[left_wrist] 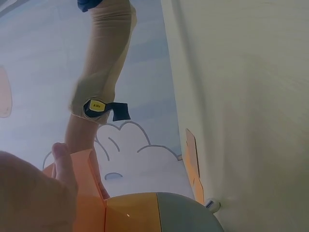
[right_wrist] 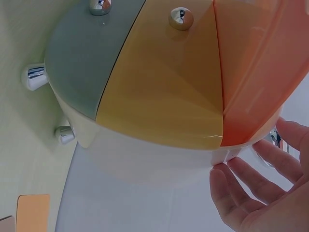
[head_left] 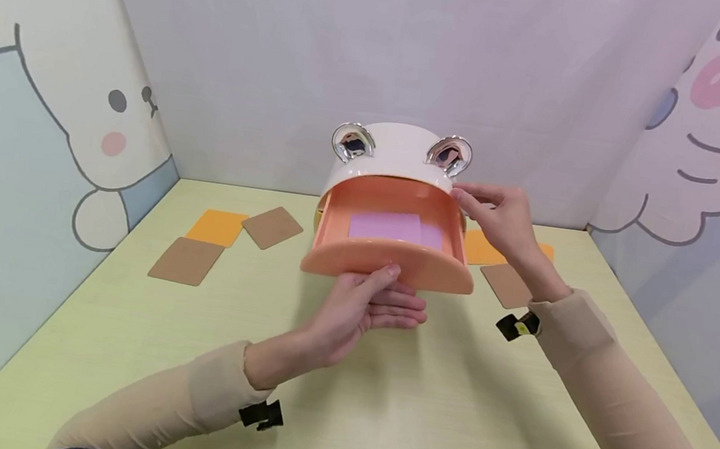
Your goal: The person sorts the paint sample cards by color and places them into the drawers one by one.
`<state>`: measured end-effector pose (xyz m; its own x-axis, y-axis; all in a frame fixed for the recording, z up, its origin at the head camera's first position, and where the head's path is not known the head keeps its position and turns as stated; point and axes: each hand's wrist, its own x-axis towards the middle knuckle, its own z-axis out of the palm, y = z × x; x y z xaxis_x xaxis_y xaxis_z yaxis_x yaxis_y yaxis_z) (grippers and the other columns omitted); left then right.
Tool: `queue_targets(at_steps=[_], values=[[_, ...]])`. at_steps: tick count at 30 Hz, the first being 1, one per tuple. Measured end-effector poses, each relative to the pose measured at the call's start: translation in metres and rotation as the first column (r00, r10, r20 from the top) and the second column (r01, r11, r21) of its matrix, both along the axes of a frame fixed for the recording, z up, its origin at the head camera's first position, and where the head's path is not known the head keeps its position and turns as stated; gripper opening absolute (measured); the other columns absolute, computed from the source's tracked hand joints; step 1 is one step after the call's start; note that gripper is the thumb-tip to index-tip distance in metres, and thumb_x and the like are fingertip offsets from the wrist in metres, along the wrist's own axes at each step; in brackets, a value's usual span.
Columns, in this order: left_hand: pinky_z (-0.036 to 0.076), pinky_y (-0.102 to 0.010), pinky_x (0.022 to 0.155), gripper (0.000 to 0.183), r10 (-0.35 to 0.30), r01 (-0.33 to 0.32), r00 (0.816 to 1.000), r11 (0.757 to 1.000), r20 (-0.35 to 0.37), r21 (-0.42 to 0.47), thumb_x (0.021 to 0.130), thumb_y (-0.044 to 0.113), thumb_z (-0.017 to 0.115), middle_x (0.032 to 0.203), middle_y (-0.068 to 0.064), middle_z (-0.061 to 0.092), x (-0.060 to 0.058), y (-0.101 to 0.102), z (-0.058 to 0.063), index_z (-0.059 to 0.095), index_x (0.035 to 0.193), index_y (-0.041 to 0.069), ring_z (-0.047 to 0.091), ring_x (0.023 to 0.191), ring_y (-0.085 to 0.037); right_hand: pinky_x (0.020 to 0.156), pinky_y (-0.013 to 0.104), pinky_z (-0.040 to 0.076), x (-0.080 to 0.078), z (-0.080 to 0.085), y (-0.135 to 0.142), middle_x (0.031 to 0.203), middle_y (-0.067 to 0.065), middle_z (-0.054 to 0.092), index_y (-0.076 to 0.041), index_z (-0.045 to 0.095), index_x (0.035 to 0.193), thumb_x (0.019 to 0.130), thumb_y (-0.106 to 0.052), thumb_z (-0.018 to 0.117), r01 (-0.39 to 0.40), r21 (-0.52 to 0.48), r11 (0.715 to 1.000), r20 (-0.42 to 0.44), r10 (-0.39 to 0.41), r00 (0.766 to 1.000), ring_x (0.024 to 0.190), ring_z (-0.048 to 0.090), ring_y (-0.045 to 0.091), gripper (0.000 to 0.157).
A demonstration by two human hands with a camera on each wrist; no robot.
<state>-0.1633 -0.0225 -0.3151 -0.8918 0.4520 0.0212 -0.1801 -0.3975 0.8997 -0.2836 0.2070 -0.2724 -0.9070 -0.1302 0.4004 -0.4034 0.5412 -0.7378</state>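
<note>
A white frog-shaped drawer box (head_left: 399,150) with silver ring eyes stands at the table's back, its orange top drawer (head_left: 389,262) pulled out. Purple paper pieces (head_left: 387,226) lie inside the drawer. My left hand (head_left: 348,318) holds the drawer front at its middle, thumb on the face and the other fingers stretched out below; any knob there is hidden. At the box's upper right side, my right hand (head_left: 501,216) touches the white shell with its fingertips, fingers loosely bent. The right wrist view shows the yellow drawer (right_wrist: 164,82) and grey-green drawer (right_wrist: 91,67) closed.
On the left of the table lie an orange card (head_left: 218,227) and brown cards (head_left: 187,261). Another orange card (head_left: 481,248) and a brown card (head_left: 506,285) lie at the right, partly behind my right arm. Cartoon-printed walls (head_left: 20,157) enclose the table.
</note>
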Motion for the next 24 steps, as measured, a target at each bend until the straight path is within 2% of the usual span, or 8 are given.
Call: queue_targets(at_steps=[14,24], values=[[0.057,-0.041,0.084,0.038,0.028,-0.028,0.999,1.0,-0.015,0.006,0.101,0.021,0.048,0.086,-0.008,0.074,-0.016,0.001,0.004,0.055,0.11,-0.015,0.074,0.081,-0.021,0.073,0.016,0.052,-0.001,-0.001,0.0,0.111,0.012,0.072,-0.013,0.072,0.117,0.09,-0.039,0.066,0.009,0.006,1.0,0.004,-0.009,1.0,0.088,0.064,-0.003,0.037],[0.057,-0.04,0.084,0.037,0.056,-0.056,0.998,0.998,-0.037,-0.006,0.102,0.024,0.048,0.088,-0.01,0.074,-0.03,0.001,0.005,0.055,0.11,-0.012,0.074,0.082,-0.022,0.073,0.017,0.052,0.0,-0.001,0.0,0.112,0.013,0.072,-0.013,0.071,0.118,0.091,-0.039,0.065,0.005,0.01,1.0,0.01,-0.005,1.0,0.093,0.064,0.009,0.038]])
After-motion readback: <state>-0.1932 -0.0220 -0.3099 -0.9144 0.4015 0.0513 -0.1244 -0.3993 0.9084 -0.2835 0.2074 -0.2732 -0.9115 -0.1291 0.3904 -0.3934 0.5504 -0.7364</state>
